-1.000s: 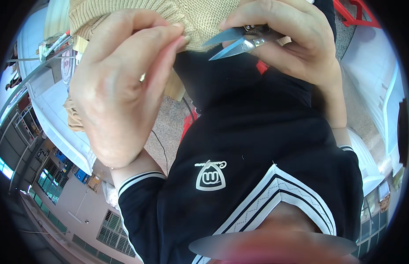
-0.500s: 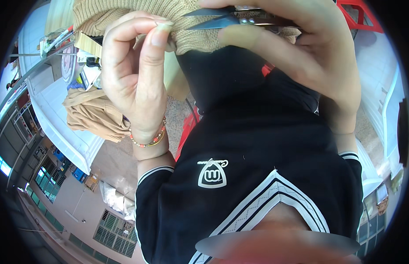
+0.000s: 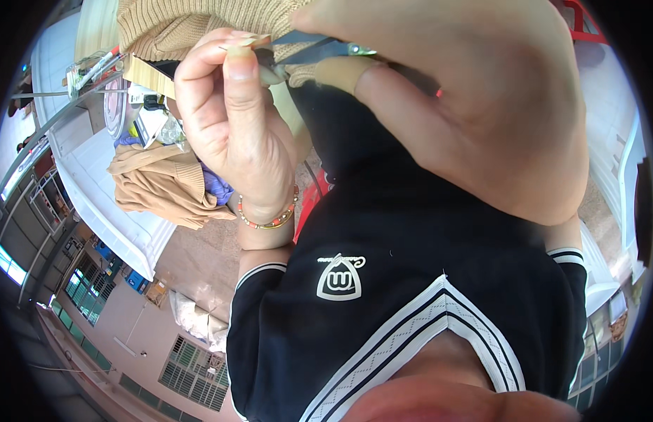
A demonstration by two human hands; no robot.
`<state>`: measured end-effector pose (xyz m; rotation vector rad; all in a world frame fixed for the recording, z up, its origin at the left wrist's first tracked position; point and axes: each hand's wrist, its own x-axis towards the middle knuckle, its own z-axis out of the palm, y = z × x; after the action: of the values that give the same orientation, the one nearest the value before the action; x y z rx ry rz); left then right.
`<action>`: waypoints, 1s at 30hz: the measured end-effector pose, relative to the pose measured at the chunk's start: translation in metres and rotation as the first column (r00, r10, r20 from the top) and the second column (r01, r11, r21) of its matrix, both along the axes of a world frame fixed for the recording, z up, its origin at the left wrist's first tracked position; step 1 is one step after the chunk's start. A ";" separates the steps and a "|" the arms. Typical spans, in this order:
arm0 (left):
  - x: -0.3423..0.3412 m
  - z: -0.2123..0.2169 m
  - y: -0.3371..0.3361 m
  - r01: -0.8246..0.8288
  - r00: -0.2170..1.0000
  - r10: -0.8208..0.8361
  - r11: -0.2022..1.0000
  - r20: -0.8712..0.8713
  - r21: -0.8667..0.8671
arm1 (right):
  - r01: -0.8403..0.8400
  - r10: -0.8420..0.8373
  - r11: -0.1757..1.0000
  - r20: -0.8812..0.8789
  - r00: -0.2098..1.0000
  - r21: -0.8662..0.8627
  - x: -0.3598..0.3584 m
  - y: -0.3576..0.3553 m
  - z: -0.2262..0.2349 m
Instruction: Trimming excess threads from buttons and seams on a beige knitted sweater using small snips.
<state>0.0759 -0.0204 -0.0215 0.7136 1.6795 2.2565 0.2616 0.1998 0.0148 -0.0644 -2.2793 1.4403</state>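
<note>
Snips (image 3: 319, 53) held with parted blades beside a pinching left hand (image 3: 231, 116)

At the far left, a white bin (image 3: 101, 204) is seen; a heaped tan garment (image 3: 157, 181) and purple cloth (image 3: 217, 187) are shown at its edge, but whether they lie inside cannot be told. At the far right, a pale container (image 3: 618, 155) is cut by the dark rim, its contents unseen.

The left thumb and index finger are pressed together; whether something thin is pinched cannot be made out. Beaded bracelets (image 3: 270, 224) are worn on that wrist. By the right hand (image 3: 474, 105) the snips are gripped between thumb and fingers, tips directed at the left fingertips. Behind both hands, ribbed tan knitwear (image 3: 193, 27) is spread across the top.

Below left, a grilled window (image 3: 193, 373), a white bundle (image 3: 196, 320) and bare floor (image 3: 200, 257) are shown; at upper right, a red plastic frame (image 3: 583, 24).
</note>
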 end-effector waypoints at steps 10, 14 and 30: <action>0.007 -0.009 0.013 0.024 0.997 -0.011 0.982 -0.070 0.185 | 0.114 -0.114 0.993 -0.001 0.993 -0.021 -0.053 -0.040 0.018; 0.007 -0.009 0.017 -0.026 0.970 0.055 0.992 -0.237 0.127 | 0.171 -0.171 0.985 0.014 0.985 -0.020 -0.054 -0.044 0.022; -0.006 -0.016 0.014 -0.085 0.985 0.111 0.978 -0.131 0.188 | 0.363 -0.363 0.932 0.070 0.929 0.025 0.023 -0.002 0.009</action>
<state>0.0695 -0.0066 -0.0376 0.8667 1.6158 2.5076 0.2847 0.1975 0.0242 -0.5171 -2.1857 1.2461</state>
